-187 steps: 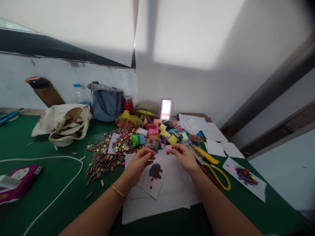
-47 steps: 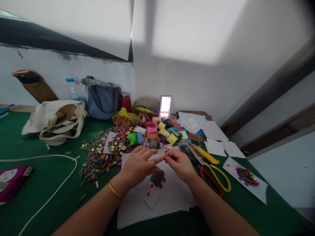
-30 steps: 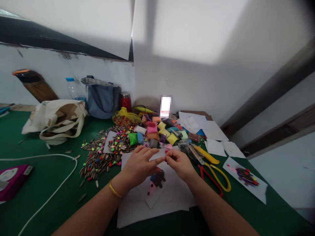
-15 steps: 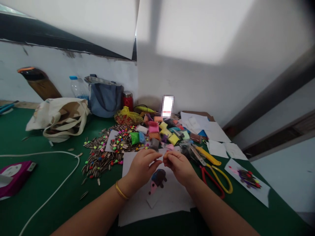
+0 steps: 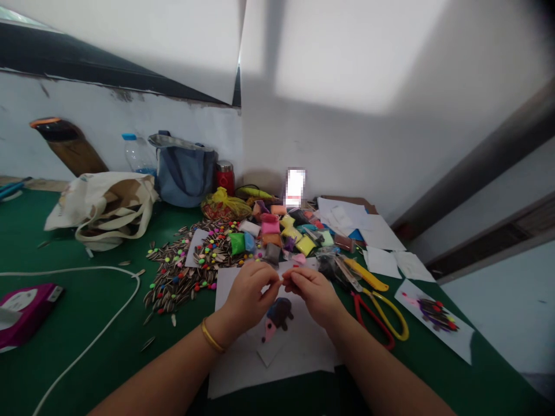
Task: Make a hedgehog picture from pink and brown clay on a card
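Note:
My left hand (image 5: 255,289) and my right hand (image 5: 310,289) meet fingertip to fingertip above a white sheet of paper (image 5: 299,358). Both hands are pinched closed; whatever is between the fingers is too small or hidden to name. Just below them lies a clay hedgehog figure (image 5: 280,315), with a dark brown and blue body, a pink pointed face and a dark nose. It rests on a small white card (image 5: 269,352) on the paper.
Sunflower seeds (image 5: 173,289) mixed with coloured balls spread to the left. Packets of coloured clay (image 5: 271,240) pile up behind my hands. Scissors (image 5: 385,318) and a yellow utility knife (image 5: 366,274) lie right, near a card with a seed-covered hedgehog (image 5: 433,315). Bags (image 5: 184,173) stand at the back.
My fingertips have come together; the left thumb and forefinger, apart before, are now pinched. A small orange-tan bit seen at my right fingertips is now hidden.

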`<state>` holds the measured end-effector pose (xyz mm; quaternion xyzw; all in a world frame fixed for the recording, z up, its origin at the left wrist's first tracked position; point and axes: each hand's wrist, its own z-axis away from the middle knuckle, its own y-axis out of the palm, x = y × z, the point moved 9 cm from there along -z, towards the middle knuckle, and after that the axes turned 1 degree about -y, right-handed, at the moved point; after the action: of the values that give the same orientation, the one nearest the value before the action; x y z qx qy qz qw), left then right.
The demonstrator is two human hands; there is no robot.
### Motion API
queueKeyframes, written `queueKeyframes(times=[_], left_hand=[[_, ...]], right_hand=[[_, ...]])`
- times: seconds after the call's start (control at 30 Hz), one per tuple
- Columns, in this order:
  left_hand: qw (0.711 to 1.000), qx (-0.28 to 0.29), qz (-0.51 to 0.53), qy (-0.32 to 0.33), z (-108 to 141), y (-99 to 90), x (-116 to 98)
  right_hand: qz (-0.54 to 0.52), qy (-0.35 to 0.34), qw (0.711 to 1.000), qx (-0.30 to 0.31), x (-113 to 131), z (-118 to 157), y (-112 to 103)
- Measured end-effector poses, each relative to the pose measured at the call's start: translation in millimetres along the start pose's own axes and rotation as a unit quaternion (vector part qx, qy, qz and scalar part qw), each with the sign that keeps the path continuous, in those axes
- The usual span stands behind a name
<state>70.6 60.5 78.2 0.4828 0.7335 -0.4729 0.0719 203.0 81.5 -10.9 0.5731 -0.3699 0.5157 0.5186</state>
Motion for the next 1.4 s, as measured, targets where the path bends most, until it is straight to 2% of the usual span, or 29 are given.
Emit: queueKeyframes(times=[0.07,0.2,0.37,0.47,0.6,0.73,0.83,0.93,1.0,1.17,1.33,1.4], left_hand=[[1.0,-0.01,0.017,0.008,1,-2.5,-1],[0.998,-0.024,0.063,0.005,2,-1.6,4],[0.992,0.01,0.109,-0.058,0,9.6,13],[0.993,0.001,0.102,-0.066,0,8.3,14],[1.0,0.0,0.023,-0.01,0,5.2,8],[0.995,0.058,-0.059,0.058,-1,11.2,-4],[0.994,0.097,0.024,0.04,-1,13.8,-4],[0.986,0.083,0.144,-0.027,-3,10.9,8],[0.979,0.065,0.181,-0.074,-3,9.5,20],[0.975,0.035,0.17,-0.137,-4,6.5,40],[0.98,0.015,0.17,-0.098,-7,4.8,36],[0.985,0.003,0.135,-0.107,-5,4.0,41]], right_hand=[[-0.009,0.006,1.0,-0.01,-1,0,-2],[-0.002,-0.001,1.0,0.017,1,0,5],[0.038,-0.046,0.997,0.05,9,0,16],[0.106,-0.079,0.99,0.042,14,0,15],[0.258,-0.122,0.958,-0.005,25,3,6],[0.327,-0.156,0.932,-0.018,35,6,6],[0.275,-0.132,0.952,-0.003,32,4,6],[0.147,-0.08,0.986,0.015,22,-1,4],[0.096,-0.062,0.993,0.003,19,-2,0],[0.08,-0.052,0.995,-0.021,22,-1,-4],[0.099,-0.058,0.993,-0.02,22,-1,-2],[0.12,-0.062,0.991,-0.021,21,-2,-4]])
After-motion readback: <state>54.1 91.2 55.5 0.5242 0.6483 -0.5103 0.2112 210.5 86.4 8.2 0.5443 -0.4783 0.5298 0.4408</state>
